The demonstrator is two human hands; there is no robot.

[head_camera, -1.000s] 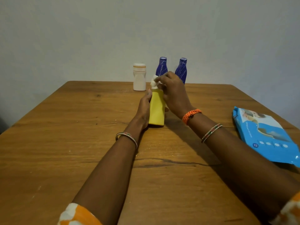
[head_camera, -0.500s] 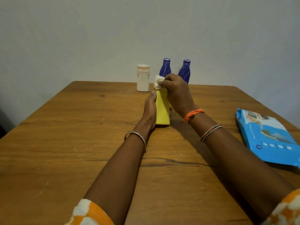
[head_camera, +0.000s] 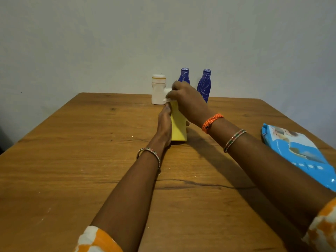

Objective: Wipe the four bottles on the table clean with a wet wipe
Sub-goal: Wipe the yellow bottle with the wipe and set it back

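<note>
In the head view, the right hand (head_camera: 189,102) is pinching a small white wet wipe (head_camera: 168,96) and rubbing it on the top of the yellow bottle (head_camera: 179,124). A second ago the wipe was sitting right over the cap. Now it is sliding a little to the left side of the top, and the hand is covering more of the cap. The fingers are curling tight around the wipe. That looks like the top of this bottle is getting its cleaning, and the sides may be coming next.

The left hand (head_camera: 164,124) is staying where it was, pressing flat along the left side of the yellow bottle, fingers closed against it, keeping it standing up on the wooden table (head_camera: 72,160). The bottle is standing near the middle of the table, a bit toward the far end.

Counting now. There are four bottles: one yellow, one white bottle (head_camera: 158,90) and two blue bottles (head_camera: 205,86) at the far edge by the wall. The hand is hiding part of the left blue one. Those three are standing apart from the hands, so they seem to be waiting their turn. There is one wipe in the hand and one blue pack of wipes (head_camera: 298,155) lying on the right side of the table.
</note>
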